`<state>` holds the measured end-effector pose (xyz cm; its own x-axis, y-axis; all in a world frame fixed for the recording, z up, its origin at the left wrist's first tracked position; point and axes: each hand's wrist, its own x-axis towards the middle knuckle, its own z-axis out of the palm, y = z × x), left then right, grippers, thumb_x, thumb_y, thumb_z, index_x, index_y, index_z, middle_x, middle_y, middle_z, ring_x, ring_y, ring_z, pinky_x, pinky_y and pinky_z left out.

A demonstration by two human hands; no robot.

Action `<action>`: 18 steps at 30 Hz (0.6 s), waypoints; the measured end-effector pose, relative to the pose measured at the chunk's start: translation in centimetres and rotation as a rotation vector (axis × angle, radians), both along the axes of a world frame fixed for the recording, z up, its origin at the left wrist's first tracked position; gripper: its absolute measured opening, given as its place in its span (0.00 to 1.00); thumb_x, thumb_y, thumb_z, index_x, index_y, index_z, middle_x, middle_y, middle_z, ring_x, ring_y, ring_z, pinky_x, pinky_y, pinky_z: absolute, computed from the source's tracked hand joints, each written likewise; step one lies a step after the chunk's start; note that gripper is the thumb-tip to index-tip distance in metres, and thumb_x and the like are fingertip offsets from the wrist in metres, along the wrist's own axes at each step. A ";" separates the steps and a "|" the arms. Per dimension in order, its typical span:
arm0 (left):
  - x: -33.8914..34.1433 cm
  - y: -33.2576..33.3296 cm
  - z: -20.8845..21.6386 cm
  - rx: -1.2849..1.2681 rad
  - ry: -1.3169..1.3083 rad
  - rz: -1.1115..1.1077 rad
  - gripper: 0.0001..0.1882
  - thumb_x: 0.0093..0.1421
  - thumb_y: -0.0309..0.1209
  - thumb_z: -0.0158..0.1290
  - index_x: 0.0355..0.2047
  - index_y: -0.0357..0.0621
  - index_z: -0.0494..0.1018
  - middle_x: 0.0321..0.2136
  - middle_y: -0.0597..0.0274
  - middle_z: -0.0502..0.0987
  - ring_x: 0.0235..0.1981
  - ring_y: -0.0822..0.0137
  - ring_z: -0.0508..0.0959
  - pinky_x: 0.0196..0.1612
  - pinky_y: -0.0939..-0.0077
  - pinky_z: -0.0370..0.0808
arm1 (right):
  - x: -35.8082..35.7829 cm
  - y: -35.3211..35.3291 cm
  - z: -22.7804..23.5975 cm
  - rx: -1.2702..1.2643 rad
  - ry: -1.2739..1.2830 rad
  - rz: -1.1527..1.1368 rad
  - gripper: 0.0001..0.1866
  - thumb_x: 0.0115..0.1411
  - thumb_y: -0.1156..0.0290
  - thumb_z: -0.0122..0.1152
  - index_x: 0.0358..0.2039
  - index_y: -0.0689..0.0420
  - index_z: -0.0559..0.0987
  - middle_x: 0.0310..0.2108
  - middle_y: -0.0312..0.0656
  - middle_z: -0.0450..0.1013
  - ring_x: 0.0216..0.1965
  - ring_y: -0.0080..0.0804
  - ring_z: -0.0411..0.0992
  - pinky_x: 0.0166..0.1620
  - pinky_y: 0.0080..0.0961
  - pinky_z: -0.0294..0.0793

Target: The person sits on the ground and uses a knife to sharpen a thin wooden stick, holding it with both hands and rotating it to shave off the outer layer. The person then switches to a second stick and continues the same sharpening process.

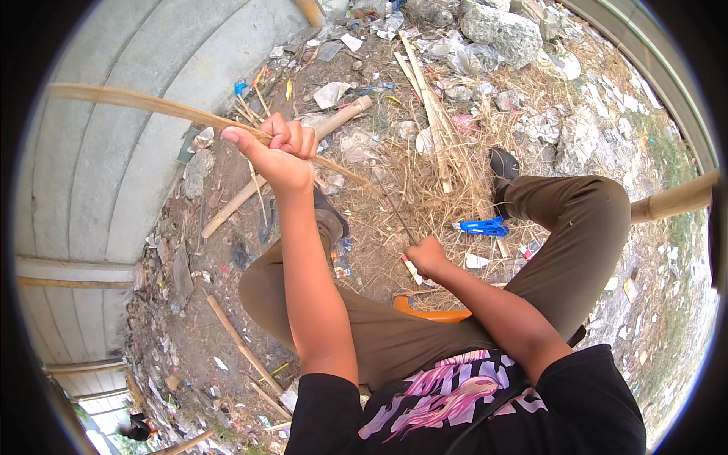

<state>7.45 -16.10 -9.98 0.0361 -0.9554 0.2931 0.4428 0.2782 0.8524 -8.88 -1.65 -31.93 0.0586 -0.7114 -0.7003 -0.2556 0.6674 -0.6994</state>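
Observation:
My left hand (279, 155) is raised and closed around a long thin bamboo strip (144, 103) that runs from the upper left down toward my lap. My right hand (426, 256) sits low between my knees, gripping a knife with a red and white handle (412, 271); its dark blade (398, 218) points up along the strip. I am seated on an orange stool (431, 312), wearing olive trousers and a black printed shirt.
A blue utility cutter (481, 227) lies on dry grass by my right knee. Bamboo poles (284, 163), split strips (431, 114), rocks (500, 32) and litter cover the ground. A grey corrugated wall (98, 167) stands at the left, and a thick bamboo pole (679, 199) at the right.

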 end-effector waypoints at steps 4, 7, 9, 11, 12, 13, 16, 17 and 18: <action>0.0 -0.1 0.0 0.020 -0.058 0.203 0.41 0.54 0.82 0.29 0.15 0.55 0.44 0.09 0.76 0.44 0.12 0.77 0.41 0.16 0.78 0.38 | 1.1 -0.3 4.3 -0.194 0.095 -0.039 0.16 0.52 0.65 0.59 0.20 0.68 0.74 0.17 0.49 0.73 0.19 0.39 0.72 0.29 0.41 0.72; -0.4 0.0 0.3 -0.010 -0.077 0.222 0.41 0.55 0.80 0.28 0.15 0.54 0.44 0.10 0.75 0.44 0.12 0.77 0.41 0.16 0.77 0.39 | 0.7 -0.9 8.8 -0.553 -0.014 -0.169 0.15 0.53 0.65 0.58 0.20 0.67 0.74 0.16 0.49 0.72 0.19 0.39 0.71 0.28 0.40 0.70; -0.6 0.1 0.3 -0.024 -0.095 0.254 0.41 0.56 0.80 0.28 0.16 0.54 0.44 0.10 0.75 0.44 0.12 0.77 0.41 0.16 0.77 0.39 | 0.5 -0.8 9.3 -0.701 -0.115 -0.265 0.15 0.54 0.65 0.58 0.20 0.66 0.74 0.15 0.49 0.72 0.19 0.39 0.70 0.27 0.40 0.69; -1.0 -0.2 0.2 -0.015 -0.083 0.255 0.40 0.57 0.79 0.29 0.16 0.54 0.44 0.10 0.75 0.44 0.12 0.77 0.42 0.16 0.77 0.39 | 0.7 0.7 4.4 -0.433 0.023 -0.149 0.15 0.54 0.65 0.58 0.21 0.66 0.75 0.16 0.50 0.72 0.19 0.40 0.71 0.27 0.40 0.70; -0.9 -0.4 0.3 -0.018 -0.075 0.263 0.40 0.57 0.79 0.30 0.16 0.54 0.44 0.10 0.75 0.44 0.12 0.77 0.42 0.16 0.76 0.39 | 1.0 1.0 1.8 -0.307 0.090 -0.084 0.15 0.53 0.65 0.59 0.21 0.66 0.75 0.16 0.50 0.72 0.19 0.41 0.72 0.28 0.40 0.70; -0.6 -0.5 0.1 -0.005 -0.048 0.279 0.40 0.56 0.79 0.30 0.16 0.54 0.44 0.10 0.75 0.44 0.12 0.77 0.41 0.16 0.76 0.38 | 0.9 1.1 0.2 -0.212 0.121 -0.060 0.15 0.54 0.65 0.58 0.20 0.65 0.75 0.16 0.49 0.72 0.19 0.40 0.72 0.27 0.39 0.70; 0.9 -1.1 0.1 0.009 -0.017 0.315 0.40 0.56 0.80 0.32 0.16 0.55 0.44 0.09 0.76 0.44 0.12 0.76 0.40 0.16 0.76 0.37 | 1.1 0.7 -0.9 -0.156 0.203 -0.037 0.14 0.54 0.65 0.58 0.19 0.64 0.76 0.15 0.46 0.72 0.18 0.37 0.71 0.27 0.38 0.70; 1.3 -1.0 -0.1 0.009 -0.030 0.338 0.40 0.56 0.79 0.32 0.16 0.55 0.45 0.09 0.76 0.44 0.12 0.76 0.40 0.16 0.76 0.37 | 1.4 0.3 0.4 -0.279 0.233 -0.037 0.14 0.54 0.65 0.58 0.20 0.64 0.76 0.15 0.46 0.72 0.18 0.37 0.72 0.27 0.38 0.70; 1.6 -0.8 -0.3 0.008 -0.045 0.361 0.40 0.57 0.79 0.32 0.16 0.55 0.45 0.09 0.76 0.44 0.12 0.76 0.40 0.16 0.77 0.37 | 1.6 0.0 1.7 -0.403 0.260 -0.035 0.14 0.54 0.66 0.58 0.20 0.64 0.76 0.15 0.46 0.72 0.18 0.38 0.72 0.27 0.38 0.71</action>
